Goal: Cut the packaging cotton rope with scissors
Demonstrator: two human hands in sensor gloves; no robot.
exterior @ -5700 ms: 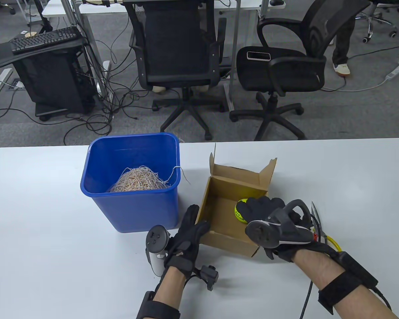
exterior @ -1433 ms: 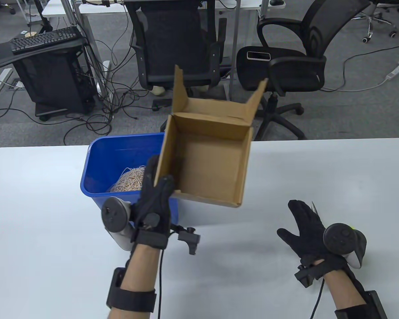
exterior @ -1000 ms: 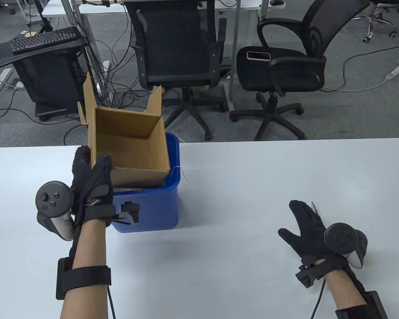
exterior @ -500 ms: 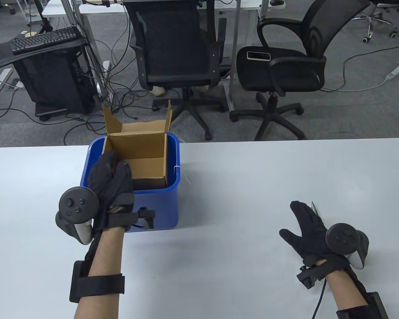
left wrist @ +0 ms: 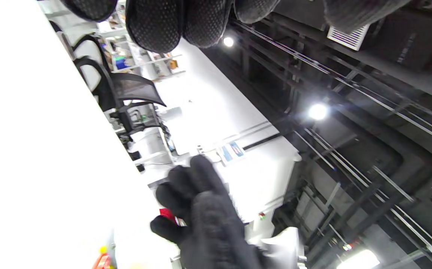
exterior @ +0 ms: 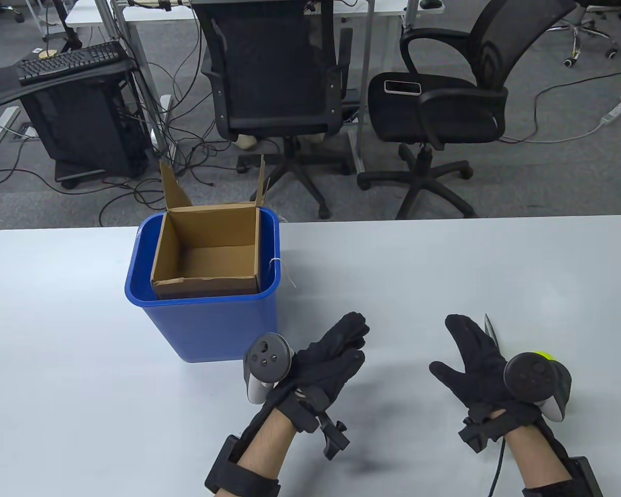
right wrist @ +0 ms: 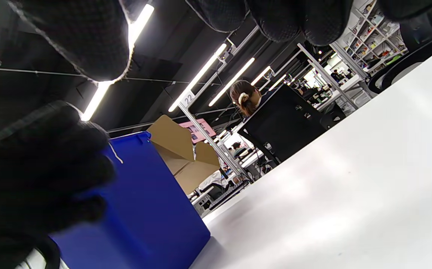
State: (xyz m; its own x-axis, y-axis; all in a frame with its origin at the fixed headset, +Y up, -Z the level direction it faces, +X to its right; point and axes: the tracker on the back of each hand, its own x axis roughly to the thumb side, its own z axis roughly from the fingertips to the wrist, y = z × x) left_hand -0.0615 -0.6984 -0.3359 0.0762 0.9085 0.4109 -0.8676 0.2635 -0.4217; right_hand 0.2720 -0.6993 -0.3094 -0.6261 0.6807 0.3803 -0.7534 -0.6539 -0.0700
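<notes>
The cotton rope lies in the blue bin (exterior: 222, 326), hidden under a cardboard box (exterior: 207, 259) that stands inside it. Only one thin strand (exterior: 278, 265) hangs over the bin's right rim; it also shows in the right wrist view (right wrist: 115, 154). The scissors lie under my right hand, with just the blade tip (exterior: 490, 327) showing. My right hand (exterior: 455, 347) rests open and flat on the table. My left hand (exterior: 349, 341) is open and empty, low over the table just right of the bin's front corner.
A yellow-green ball (exterior: 542, 355) peeks out behind the right tracker. The box flaps (exterior: 171, 186) stand up above the bin's far rim. The white table (exterior: 445, 259) ends beyond the bin; office chairs (exterior: 274, 77) stand behind it.
My left hand carried the empty cardboard box over to the blue bin, set it inside on top of the rope, let go and came back to the table. My right hand stayed put.
</notes>
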